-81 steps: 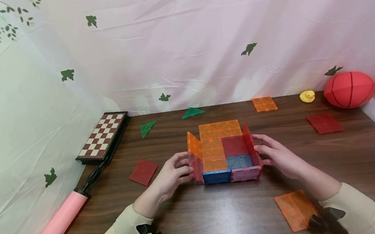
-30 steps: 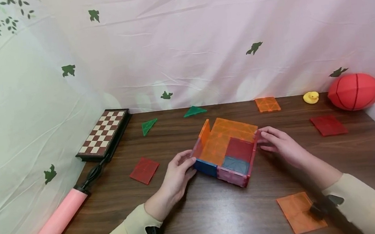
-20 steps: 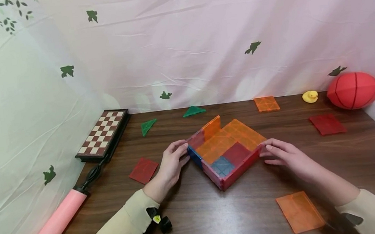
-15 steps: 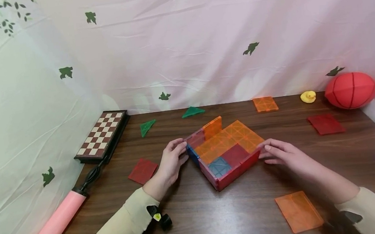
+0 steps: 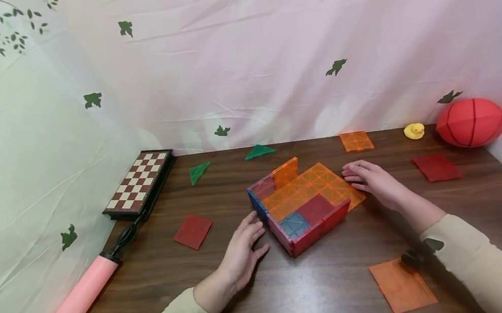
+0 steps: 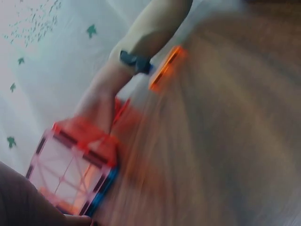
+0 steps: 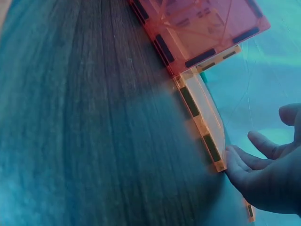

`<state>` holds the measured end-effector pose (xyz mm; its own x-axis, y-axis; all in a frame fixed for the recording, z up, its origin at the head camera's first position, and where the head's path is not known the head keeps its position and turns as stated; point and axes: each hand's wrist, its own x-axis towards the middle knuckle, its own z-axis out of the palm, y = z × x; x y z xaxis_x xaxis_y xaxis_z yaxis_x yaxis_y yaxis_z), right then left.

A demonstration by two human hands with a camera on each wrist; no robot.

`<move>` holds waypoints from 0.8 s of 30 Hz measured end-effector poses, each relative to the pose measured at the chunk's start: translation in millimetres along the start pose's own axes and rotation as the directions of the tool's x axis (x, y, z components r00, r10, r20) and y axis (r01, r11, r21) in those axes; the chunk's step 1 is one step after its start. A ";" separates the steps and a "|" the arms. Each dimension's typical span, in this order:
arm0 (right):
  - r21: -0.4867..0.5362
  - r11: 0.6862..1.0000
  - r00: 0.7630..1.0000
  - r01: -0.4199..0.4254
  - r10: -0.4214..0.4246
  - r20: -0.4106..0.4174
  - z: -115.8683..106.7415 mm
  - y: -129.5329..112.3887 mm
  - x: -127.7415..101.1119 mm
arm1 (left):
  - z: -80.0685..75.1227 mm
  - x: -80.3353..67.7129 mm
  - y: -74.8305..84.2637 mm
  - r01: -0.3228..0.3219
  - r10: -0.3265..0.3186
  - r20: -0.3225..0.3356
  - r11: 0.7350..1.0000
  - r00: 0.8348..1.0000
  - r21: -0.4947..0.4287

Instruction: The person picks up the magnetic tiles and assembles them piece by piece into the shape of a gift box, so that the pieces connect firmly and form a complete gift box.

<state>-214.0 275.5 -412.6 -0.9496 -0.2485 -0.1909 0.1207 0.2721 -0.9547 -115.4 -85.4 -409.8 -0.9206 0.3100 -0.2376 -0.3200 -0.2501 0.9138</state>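
Magnetic tile tray (image 5: 304,203): mid-desk, flat base of orange, red and blue squares, low red and blue walls on near sides, one orange wall upright at rear. Set diagonally, near corner toward front edge; long axis from near left to far right. Left hand (image 5: 244,249): fingers relaxed, straight, just beside left wall, holding nothing. Right hand (image 5: 371,180): fingers extended, fingertips at flat orange tile (image 5: 344,189) on far-right side, gripping nothing.

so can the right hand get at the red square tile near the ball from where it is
Probably yes. The right hand rests by the tile box, and only bare table lies between it and the flat red square tile; nothing stands in the way.
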 end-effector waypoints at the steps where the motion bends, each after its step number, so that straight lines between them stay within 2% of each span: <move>1: -0.010 1.000 1.000 -0.006 0.006 0.004 -0.5 0.1 0.2 | 2.4 -1.3 -0.4 0.004 -0.004 0.021 1.000 1.000 0.002; 5: -0.068 0.998 1.000 -0.019 0.020 0.012 -0.3 -2.2 -3.0 | 7.7 0.7 0.5 0.009 -0.009 0.054 1.000 0.998 0.005; 9: -0.088 0.995 0.999 -0.037 0.039 0.013 1.1 -3.6 -15.1 | 4.0 10.3 2.7 0.000 -0.001 0.059 1.000 0.998 0.016; 18: 0.004 0.998 0.996 -0.068 0.068 0.064 8.9 1.8 -62.2 | -16.8 42.9 11.9 0.012 -0.021 0.092 0.995 0.995 0.095; 24: 0.042 0.998 0.998 -0.055 0.054 0.025 15.7 4.5 -72.3 | -19.5 52.5 14.3 -0.014 0.004 0.070 0.990 0.998 0.140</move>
<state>-140.3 280.1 -406.7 -0.9343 -0.2562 -0.2480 0.1851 0.2461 -0.9514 -172.6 -90.5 -415.7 -0.9040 0.3721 -0.2105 -0.2728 -0.1230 0.9542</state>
